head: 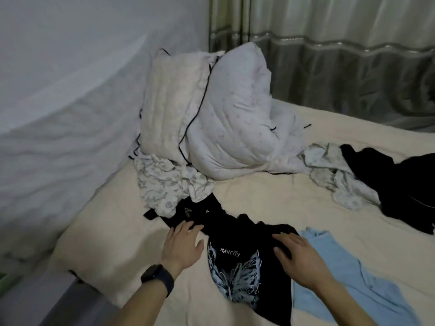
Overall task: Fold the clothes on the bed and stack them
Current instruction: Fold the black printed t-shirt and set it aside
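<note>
The black T-shirt lay crumpled on the bed between your hands; it looked light and limp, best taken at the shoulders. Your left hand and right hand rested flat on it, fingers spread, pinching nothing, with a blue garment just beside the right.

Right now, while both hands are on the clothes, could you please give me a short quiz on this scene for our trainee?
1. True or false: the left hand has a dark watch on its wrist.
2. Which garment lies beside the black T-shirt, on the right hand side? A: the light blue garment; B: a red one; C: a striped one.
3. Which word is printed above the butterfly?
Key: 1 true; 2 A; 3 MANCITY.
</note>
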Action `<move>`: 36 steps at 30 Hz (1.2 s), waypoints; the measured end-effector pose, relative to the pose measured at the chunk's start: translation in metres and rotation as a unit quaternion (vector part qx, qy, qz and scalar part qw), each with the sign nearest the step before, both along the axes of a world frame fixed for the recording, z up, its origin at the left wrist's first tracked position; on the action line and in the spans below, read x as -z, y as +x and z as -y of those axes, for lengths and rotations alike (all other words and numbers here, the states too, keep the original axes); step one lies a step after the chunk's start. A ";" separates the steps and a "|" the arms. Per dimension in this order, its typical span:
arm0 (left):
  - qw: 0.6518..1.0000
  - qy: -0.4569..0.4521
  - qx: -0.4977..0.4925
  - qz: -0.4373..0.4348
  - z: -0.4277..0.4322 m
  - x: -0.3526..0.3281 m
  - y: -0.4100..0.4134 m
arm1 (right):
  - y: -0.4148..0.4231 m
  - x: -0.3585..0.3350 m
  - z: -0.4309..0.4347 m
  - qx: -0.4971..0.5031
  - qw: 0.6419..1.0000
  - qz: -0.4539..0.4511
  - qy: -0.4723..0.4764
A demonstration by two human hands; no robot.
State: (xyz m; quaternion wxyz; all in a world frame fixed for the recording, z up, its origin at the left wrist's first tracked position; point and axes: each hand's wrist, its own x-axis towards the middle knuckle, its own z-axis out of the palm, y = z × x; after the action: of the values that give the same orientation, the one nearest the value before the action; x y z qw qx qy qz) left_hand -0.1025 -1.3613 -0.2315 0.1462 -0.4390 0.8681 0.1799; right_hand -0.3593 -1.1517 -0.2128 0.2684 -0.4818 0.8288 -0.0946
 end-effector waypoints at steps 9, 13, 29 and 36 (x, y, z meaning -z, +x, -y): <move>0.986 0.110 0.074 0.102 0.093 0.173 -0.025 | -0.010 0.156 0.104 0.094 0.970 0.071 0.211; 0.972 0.169 0.058 0.155 0.090 0.245 0.020 | -0.026 0.204 0.149 0.136 0.960 0.082 0.231; 0.933 0.297 0.083 0.186 0.126 0.267 0.025 | 0.017 0.170 0.114 0.327 0.944 0.028 0.037; 0.983 0.167 0.007 -0.070 0.120 0.143 -0.036 | 0.032 0.024 0.062 0.334 0.935 -0.006 -0.122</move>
State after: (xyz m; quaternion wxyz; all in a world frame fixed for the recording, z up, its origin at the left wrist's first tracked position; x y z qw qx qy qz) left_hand -0.1386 -1.4811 -0.3743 0.1578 -0.3888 0.8368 0.3517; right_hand -0.3272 -1.2133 -0.2370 0.1552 -0.2066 0.9257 -0.2762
